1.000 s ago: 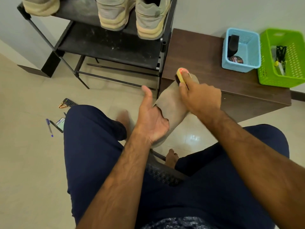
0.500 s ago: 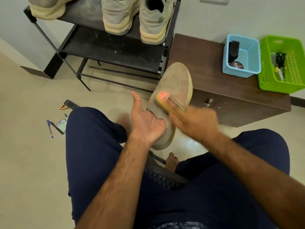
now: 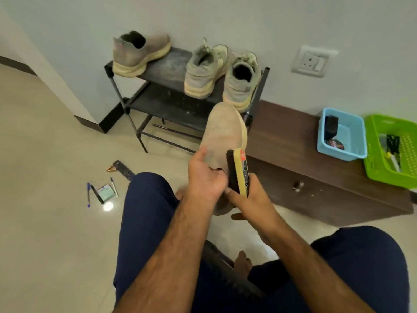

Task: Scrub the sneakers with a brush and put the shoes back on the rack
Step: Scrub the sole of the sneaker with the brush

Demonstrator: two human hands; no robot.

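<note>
My left hand (image 3: 206, 177) grips a dusty beige sneaker (image 3: 222, 134) by its heel end, toe pointing away and up. My right hand (image 3: 252, 197) holds a brush (image 3: 238, 171) with a yellow wooden back and dark bristles; the bristles press against the sneaker's right side near the heel. On the top shelf of the black shoe rack (image 3: 158, 71) stand three more sneakers: one grey-pink shoe (image 3: 140, 53) at the left and a grey pair (image 3: 221, 75) at the right. The rack's lower shelf holds nothing.
A low brown cabinet (image 3: 293, 143) stands right of the rack with a blue basket (image 3: 341, 134) and a green basket (image 3: 392, 147) on it. Pens, a small card and a remote (image 3: 101, 188) lie on the tiled floor at left. My knees fill the foreground.
The brush has travelled from the sneaker's toe down to its heel side and turned on edge. The camera has tilted up, showing more of the rack and wall.
</note>
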